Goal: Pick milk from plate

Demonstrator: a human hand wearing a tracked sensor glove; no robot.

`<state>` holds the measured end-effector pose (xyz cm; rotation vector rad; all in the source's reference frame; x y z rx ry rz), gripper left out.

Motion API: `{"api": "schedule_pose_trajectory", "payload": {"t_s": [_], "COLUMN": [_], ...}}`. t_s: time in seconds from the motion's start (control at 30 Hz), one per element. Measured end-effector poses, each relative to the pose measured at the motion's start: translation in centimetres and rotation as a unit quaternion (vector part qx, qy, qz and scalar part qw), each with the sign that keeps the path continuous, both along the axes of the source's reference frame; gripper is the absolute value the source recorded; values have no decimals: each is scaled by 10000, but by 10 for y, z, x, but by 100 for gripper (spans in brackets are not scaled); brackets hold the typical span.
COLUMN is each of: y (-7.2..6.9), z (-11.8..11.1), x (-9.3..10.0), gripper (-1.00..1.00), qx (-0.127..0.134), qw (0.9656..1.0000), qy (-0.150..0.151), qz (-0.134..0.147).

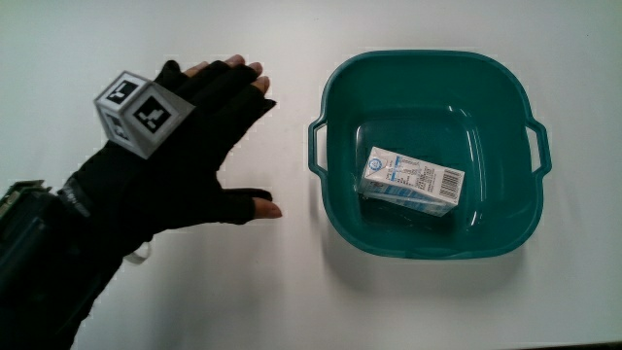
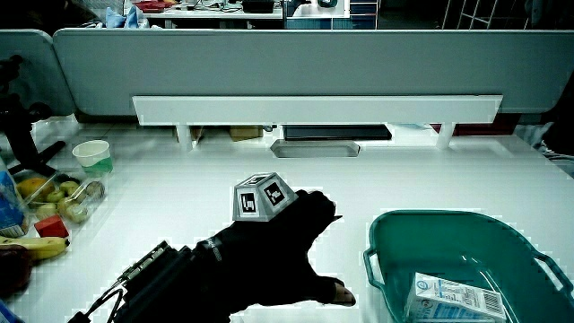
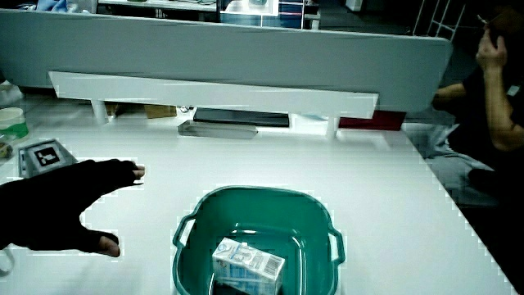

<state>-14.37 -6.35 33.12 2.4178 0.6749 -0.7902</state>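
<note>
Hand: the gloved hand [image 1: 194, 146] lies flat over bare table [image 1: 292, 301] beside the basin, fingers [image 1: 233, 73] held together and extended, thumb [image 1: 255, 206] splayed wide, holding nothing; the patterned cube [image 1: 136, 112] sits on its back.
Milk: one small milk carton [image 1: 411, 180] lies on its side on the floor of the teal basin [image 1: 330, 92], no plate in sight; both side views show it there too [image 2: 457, 298] [image 3: 248, 264].
Key relation: the carton lies past the basin's near handle [image 1: 318, 146] from the thumb tip, well apart, with the rim between them; a reach would probably have to go up over that rim.
Long axis: it runs roughly from handle to handle of the basin, slightly skewed.
Count: one hand, one basin, one carton, one cube.
</note>
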Motion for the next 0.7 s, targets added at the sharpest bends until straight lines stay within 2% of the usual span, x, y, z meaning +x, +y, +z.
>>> {"api": "schedule_pose_trajectory", "payload": {"t_s": [0.03,0.07,0.1,0.13,0.17,0.2,0.23,0.27,0.3,0.33,0.37,0.4,0.43,0.47,0.5,0.53,0.57,0.6,0.63,0.67,0.7], "y": [2,1,-2,-1,0,-1,-2,-3,-4,-5,-6,-9,-12,-14,-15,-12,-10,-14,-15,-14,-18], "z": [0,2,2,5,3,2,1,1,0,1,0,4,8,10,11,8,7,14,22,18,27], "x": [2,5,9,11,14,18,21,25,28,32,36,40,43,48,52,56,59,63,65,70,75], "gripper": [0,0,0,0,0,0,0,0,0,0,0,0,0,0,0,0,0,0,0,0,0], "qx": [-560,-538,231,-526,-973,-1043,-1067,-1067,-1252,-1412,-1477,-1143,-805,-449,-290,-754,-1150,-929,-1127,-1174,-616], "qw": [9979,9980,9994,9982,9938,9933,9930,9930,9906,9879,9867,9924,9955,9976,9975,9966,9925,9945,9933,9925,9976], "qy": [-3,81,154,201,154,-27,-42,119,-79,95,-14,243,499,516,593,307,241,485,147,250,292], "qz": [-340,-307,226,-188,-524,-505,-514,-485,-546,-628,-678,-386,-93,95,265,-103,-330,62,-208,-245,110]}}
